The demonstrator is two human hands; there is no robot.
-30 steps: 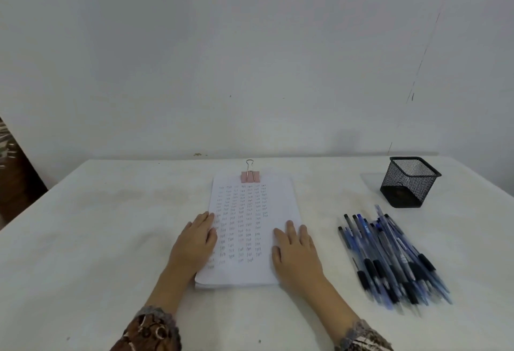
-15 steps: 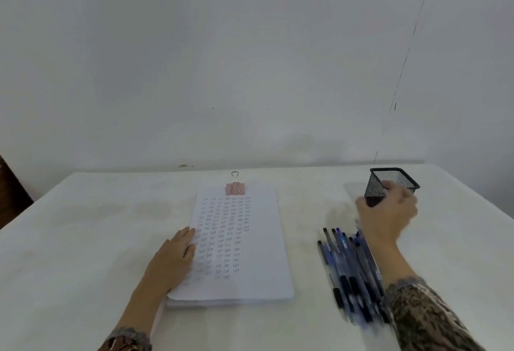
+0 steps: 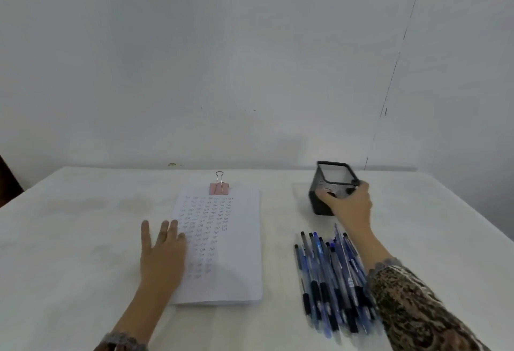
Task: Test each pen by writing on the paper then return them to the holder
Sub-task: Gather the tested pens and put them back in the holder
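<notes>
A person's right hand (image 3: 350, 206) grips the one black mesh holder (image 3: 332, 177), fingers curled over its rim, toward the far right corner of the table (image 3: 83, 239). The left hand (image 3: 162, 250) lies flat, fingers straight and spread, on the left edge of a single paper stack (image 3: 230, 253) fastened by one pink binder clip (image 3: 219, 188). Blue pens (image 3: 331, 275), too blurred to count, lie piled near the front edge.
</notes>
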